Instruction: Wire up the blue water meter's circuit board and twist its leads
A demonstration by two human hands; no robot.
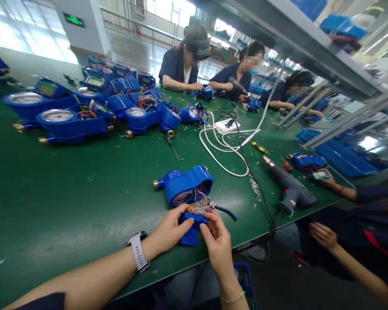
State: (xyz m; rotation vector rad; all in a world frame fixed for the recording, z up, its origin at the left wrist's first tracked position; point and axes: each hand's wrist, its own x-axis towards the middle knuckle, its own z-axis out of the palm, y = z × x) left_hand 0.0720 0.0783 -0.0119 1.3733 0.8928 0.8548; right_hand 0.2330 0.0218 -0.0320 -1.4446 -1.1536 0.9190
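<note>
A blue water meter body (185, 185) with a brass end lies on its side on the green table (67, 206), coloured wires (203, 203) spilling from its open side. The wires run to a small blue cover part (191, 230) at the table's front edge. My left hand (170, 229), with a white watch on the wrist, grips that part from the left. My right hand (216, 239) pinches it and the wire ends from the right. Both hands are closed on the part.
Several blue meters (84, 110) are heaped at the far left. A white cable (224, 148) and power strip, screwdrivers (259, 148) and an electric screwdriver (289, 187) lie to the right. Other people work across the table and at my right (342, 232).
</note>
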